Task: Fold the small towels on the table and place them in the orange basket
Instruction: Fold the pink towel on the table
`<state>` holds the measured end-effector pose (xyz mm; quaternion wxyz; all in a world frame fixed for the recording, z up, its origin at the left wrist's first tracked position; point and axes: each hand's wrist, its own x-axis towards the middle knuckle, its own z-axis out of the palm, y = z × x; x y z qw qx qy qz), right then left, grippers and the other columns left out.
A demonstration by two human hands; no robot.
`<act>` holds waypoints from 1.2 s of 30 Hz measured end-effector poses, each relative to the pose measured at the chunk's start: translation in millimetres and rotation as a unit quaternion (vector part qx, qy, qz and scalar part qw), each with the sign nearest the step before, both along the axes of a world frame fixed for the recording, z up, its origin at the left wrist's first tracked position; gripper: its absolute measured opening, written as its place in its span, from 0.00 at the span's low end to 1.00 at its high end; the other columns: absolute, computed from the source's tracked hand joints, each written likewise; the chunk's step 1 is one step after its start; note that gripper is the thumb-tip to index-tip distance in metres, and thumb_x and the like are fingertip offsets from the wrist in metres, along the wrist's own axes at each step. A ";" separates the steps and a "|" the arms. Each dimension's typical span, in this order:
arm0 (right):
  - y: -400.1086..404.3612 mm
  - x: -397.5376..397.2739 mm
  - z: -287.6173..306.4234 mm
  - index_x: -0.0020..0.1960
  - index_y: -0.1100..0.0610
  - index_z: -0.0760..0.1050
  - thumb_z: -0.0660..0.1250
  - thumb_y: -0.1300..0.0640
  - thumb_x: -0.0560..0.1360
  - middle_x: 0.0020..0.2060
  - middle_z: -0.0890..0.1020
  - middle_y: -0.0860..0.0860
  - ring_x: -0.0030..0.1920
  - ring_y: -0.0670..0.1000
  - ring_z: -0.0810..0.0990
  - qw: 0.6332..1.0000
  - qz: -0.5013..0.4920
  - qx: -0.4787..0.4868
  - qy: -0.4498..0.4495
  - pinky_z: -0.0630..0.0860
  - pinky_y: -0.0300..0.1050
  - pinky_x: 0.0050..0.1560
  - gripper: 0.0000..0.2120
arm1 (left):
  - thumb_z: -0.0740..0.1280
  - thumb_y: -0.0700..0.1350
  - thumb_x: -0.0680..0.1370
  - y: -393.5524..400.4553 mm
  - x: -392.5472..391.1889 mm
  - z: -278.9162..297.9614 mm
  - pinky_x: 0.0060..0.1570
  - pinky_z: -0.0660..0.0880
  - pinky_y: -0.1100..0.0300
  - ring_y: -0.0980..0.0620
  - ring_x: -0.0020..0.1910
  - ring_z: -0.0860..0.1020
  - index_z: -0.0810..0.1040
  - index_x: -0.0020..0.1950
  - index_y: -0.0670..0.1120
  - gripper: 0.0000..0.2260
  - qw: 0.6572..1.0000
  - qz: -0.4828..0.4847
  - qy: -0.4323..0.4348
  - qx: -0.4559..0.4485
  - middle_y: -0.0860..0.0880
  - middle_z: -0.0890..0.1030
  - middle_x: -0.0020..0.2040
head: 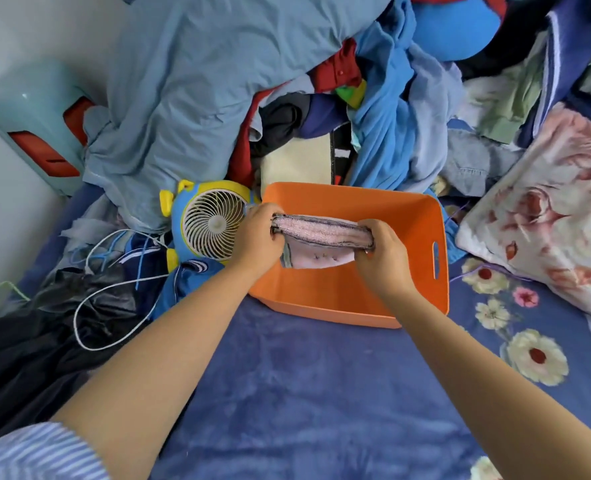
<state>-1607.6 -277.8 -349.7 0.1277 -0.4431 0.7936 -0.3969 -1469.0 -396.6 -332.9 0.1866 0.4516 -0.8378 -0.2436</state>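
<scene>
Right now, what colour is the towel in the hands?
The towel is pale pink with a dark stitched edge, seen best in the head view, the only one.

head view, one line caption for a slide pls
Both hands, left and right, hold a folded pink towel over the orange basket.

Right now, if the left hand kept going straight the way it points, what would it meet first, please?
The left hand grips one end of the folded towel and points away over the orange basket. Going straight on, it would probably meet the basket's far wall first, though depth is hard to judge.
</scene>
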 end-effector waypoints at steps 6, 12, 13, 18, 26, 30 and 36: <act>-70.2 -25.3 -72.9 0.60 0.65 0.69 0.60 0.69 0.73 0.52 0.77 0.59 0.50 0.58 0.74 0.987 -0.003 0.123 -0.108 0.68 0.44 0.45 0.15 | 0.63 0.32 0.75 -52.0 -24.3 -91.3 0.46 0.64 0.65 0.43 0.56 0.74 0.67 0.65 0.36 0.19 0.982 0.100 0.053 0.153 0.38 0.73 0.61; -116.0 -46.9 -138.0 0.67 0.62 0.63 0.58 0.65 0.76 0.55 0.75 0.59 0.47 0.54 0.72 0.952 -0.037 0.207 -0.222 0.68 0.43 0.39 0.19 | 0.59 0.40 0.79 -87.7 -51.3 -161.2 0.45 0.67 0.57 0.41 0.56 0.75 0.60 0.70 0.39 0.20 0.965 0.141 -0.046 0.217 0.39 0.73 0.61; -122.9 -47.9 -147.7 0.69 0.62 0.61 0.58 0.64 0.76 0.58 0.74 0.60 0.49 0.56 0.73 0.948 -0.046 0.221 -0.224 0.68 0.44 0.42 0.21 | 0.59 0.40 0.79 -92.2 -57.5 -171.3 0.45 0.69 0.55 0.41 0.56 0.75 0.60 0.69 0.39 0.20 0.961 0.151 -0.067 0.223 0.39 0.74 0.60; -146.4 -54.9 -196.8 0.69 0.63 0.59 0.60 0.63 0.76 0.61 0.74 0.61 0.58 0.60 0.74 0.933 -0.103 0.265 -0.222 0.72 0.47 0.49 0.23 | 0.60 0.35 0.78 -106.7 -81.2 -223.9 0.58 0.70 0.53 0.40 0.64 0.72 0.57 0.71 0.37 0.23 0.944 0.184 -0.113 0.249 0.39 0.70 0.67; -169.0 -67.7 -243.2 0.61 0.67 0.65 0.63 0.60 0.75 0.59 0.75 0.62 0.52 0.57 0.74 0.921 -0.215 0.177 -0.273 0.70 0.46 0.51 0.18 | 0.63 0.36 0.77 -136.3 -103.1 -264.1 0.59 0.70 0.52 0.39 0.62 0.73 0.63 0.64 0.38 0.17 0.967 0.162 -0.092 0.176 0.38 0.74 0.63; -165.7 -62.0 -256.3 0.65 0.67 0.62 0.61 0.61 0.76 0.62 0.70 0.64 0.61 0.62 0.70 0.958 -0.112 0.215 -0.155 0.64 0.42 0.54 0.20 | 0.59 0.34 0.78 -134.5 -106.2 -277.5 0.61 0.66 0.55 0.42 0.65 0.70 0.62 0.69 0.39 0.19 0.973 0.164 -0.097 0.127 0.40 0.70 0.66; -152.7 -57.3 -280.5 0.61 0.62 0.72 0.58 0.61 0.77 0.64 0.68 0.60 0.63 0.62 0.66 0.978 -0.003 0.206 0.033 0.66 0.49 0.60 0.14 | 0.59 0.40 0.67 -118.3 -92.3 -307.7 0.53 0.70 0.55 0.44 0.48 0.78 0.80 0.45 0.40 0.13 0.968 -0.117 -0.107 -0.196 0.41 0.83 0.45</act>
